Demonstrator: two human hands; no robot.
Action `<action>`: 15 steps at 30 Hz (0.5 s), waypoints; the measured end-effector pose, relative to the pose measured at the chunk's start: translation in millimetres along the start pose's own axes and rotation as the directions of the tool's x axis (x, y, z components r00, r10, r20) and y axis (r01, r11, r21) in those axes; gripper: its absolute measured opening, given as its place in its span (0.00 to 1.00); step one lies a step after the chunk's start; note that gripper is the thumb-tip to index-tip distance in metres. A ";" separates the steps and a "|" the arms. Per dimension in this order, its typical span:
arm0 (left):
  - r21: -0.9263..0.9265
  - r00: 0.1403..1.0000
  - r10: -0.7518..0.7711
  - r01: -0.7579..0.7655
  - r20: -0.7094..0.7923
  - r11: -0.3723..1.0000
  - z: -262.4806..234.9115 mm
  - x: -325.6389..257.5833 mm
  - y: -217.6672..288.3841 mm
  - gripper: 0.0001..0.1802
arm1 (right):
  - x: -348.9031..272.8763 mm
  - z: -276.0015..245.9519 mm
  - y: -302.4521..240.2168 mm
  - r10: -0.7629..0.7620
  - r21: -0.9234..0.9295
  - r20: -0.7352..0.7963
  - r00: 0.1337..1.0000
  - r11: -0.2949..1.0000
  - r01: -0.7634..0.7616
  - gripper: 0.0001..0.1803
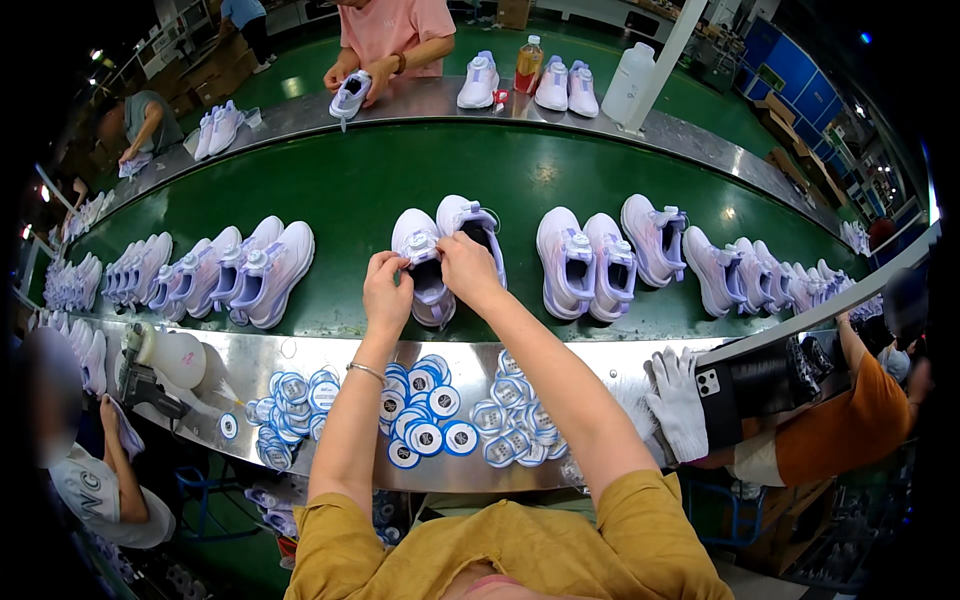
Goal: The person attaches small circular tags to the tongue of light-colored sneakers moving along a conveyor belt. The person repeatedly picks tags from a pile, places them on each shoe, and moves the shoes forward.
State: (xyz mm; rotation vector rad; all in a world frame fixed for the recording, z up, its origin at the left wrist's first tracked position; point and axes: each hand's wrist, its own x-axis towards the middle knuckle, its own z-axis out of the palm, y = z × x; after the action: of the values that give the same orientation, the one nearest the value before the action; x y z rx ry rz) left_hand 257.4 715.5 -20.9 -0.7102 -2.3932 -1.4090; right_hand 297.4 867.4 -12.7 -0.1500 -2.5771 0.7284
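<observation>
A white and lilac sneaker (432, 293) with a round dial on its tongue stands on the green belt in front of me, toe pointing away. My left hand (387, 292) pinches at the left side of its tongue, just below the dial. From the right, my right hand (468, 268) has its fingers closed on the same sneaker near the dial and opening. What exactly lies between the fingertips is too small to make out. Right behind my right hand stands a matching sneaker (462, 212), partly covered by that hand.
More sneakers (567, 262) line the belt (350, 190) on both sides. Round blue-and-white tags (425, 438) and clear-wrapped round pieces (512, 415) lie on the metal ledge (330, 350). A white glove (680, 410), phone (712, 400) and glue gun (148, 380) lie there too. Co-workers stand around.
</observation>
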 end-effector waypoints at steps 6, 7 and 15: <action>0.128 1.000 0.021 -0.019 -0.017 0.992 -0.7 0.2 -3.0 0.08 | -7.9 -23.0 -46.0 -0.220 -0.208 -0.201 0.954 0.962 0.178 0.13; 0.133 0.999 0.031 -0.028 -0.017 0.991 0.2 1.1 -3.7 0.08 | -7.6 -23.1 -52.0 -0.245 -0.210 -0.158 0.957 0.955 0.210 0.13; -0.184 0.999 -0.033 0.028 -0.021 0.983 -18.6 19.3 -13.1 0.11 | -15.0 19.8 -46.0 -0.011 0.099 -0.195 0.981 0.995 0.031 0.05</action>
State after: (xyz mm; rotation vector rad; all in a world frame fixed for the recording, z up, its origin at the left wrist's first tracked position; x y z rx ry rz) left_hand 233.8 699.2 -12.5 -0.6987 -2.2859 -1.6574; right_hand 302.6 815.4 -9.7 -0.1537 -2.3488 0.7941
